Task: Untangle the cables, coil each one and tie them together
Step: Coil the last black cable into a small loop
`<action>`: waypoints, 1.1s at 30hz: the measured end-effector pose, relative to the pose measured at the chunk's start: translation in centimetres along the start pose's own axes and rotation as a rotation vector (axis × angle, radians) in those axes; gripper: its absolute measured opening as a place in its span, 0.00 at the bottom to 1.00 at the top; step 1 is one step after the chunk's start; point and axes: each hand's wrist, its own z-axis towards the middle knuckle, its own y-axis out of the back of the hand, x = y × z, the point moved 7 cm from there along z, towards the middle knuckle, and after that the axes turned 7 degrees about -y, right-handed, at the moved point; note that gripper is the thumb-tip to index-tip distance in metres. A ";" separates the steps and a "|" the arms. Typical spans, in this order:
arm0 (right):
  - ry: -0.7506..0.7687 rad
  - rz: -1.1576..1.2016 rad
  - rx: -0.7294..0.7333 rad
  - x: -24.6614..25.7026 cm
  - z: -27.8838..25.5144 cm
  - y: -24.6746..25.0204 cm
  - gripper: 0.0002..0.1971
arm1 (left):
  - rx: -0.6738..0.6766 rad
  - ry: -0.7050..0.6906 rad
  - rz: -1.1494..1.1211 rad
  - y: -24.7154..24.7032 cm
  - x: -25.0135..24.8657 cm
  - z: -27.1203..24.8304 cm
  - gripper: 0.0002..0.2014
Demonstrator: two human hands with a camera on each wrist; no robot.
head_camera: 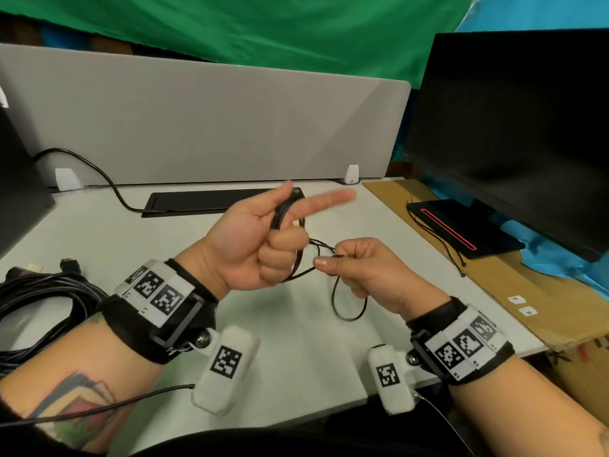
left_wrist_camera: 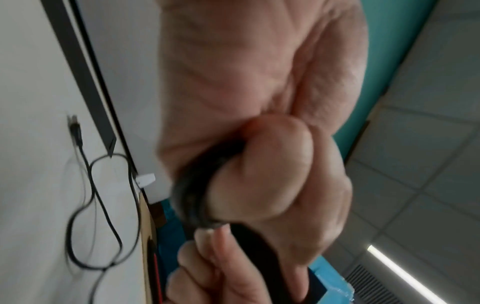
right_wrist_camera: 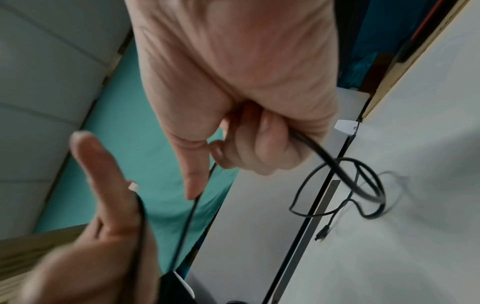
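**Coil winding on the left hand**

Cable (head_camera: 290,225), thin and black, is looped round the left hand (head_camera: 260,235), whose lower fingers curl on the coil above the desk (head_camera: 296,341). The right hand (head_camera: 356,268) pinches the free end just right of it. Probably best to keep loops even and taut. No containers show; a thicker bundle (head_camera: 39,298) lies far left of the coil.

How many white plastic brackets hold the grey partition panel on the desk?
2: one white plastic bracket at the grey partition panel's left base, another at its right base. More may lie out of view beyond the left edge.
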 end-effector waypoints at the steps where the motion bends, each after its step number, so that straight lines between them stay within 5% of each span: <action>1: -0.003 0.017 -0.028 0.0 0.1 0.5 0.26 | 0.038 0.111 0.052 -0.1 0.7 -0.2 0.32; 4: -0.014 0.064 -0.083 0.0 0.1 1.3 0.22 | 0.013 0.369 0.351 1.3 2.6 -0.8 0.33; 7: -0.010 0.079 -0.074 0.4 0.1 0.7 0.19 | -0.137 0.451 0.590 3.5 2.8 -1.4 0.31; 13: 0.075 0.143 0.018 1.8 -0.4 -0.3 0.14 | -0.353 0.183 0.537 4.9 -0.3 -1.5 0.28; 21: 0.152 0.057 0.147 1.6 -0.8 -3.8 0.13 | -0.404 -0.095 0.289 4.0 -0.4 -0.1 0.25; 26: 0.173 -0.041 0.194 0.8 -0.8 -4.7 0.15 | -0.405 -0.361 -0.057 3.6 -2.0 -0.1 0.26; 33: 0.193 -0.245 0.117 0.9 -0.6 -3.6 0.27 | -0.259 -0.184 -0.008 3.2 -1.2 -0.1 0.28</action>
